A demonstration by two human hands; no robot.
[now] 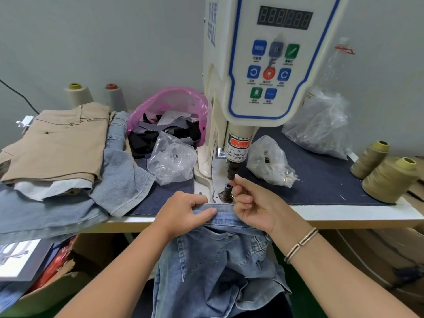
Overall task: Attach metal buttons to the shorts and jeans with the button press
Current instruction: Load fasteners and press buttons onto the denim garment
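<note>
While gripped, jeans (220,260) waistband crosswise.

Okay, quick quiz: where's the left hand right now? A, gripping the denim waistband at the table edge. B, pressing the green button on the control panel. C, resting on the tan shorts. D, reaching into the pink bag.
A: the left hand grips the jeans waistband just in front of the press's lower die.

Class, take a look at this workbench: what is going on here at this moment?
A person sits at a button press with a pair of jeans. The left hand grips the waistband at the table edge. The right hand reaches its fingertips up to the upper die, above the lower die. The waistband is not yet between the dies.
</note>
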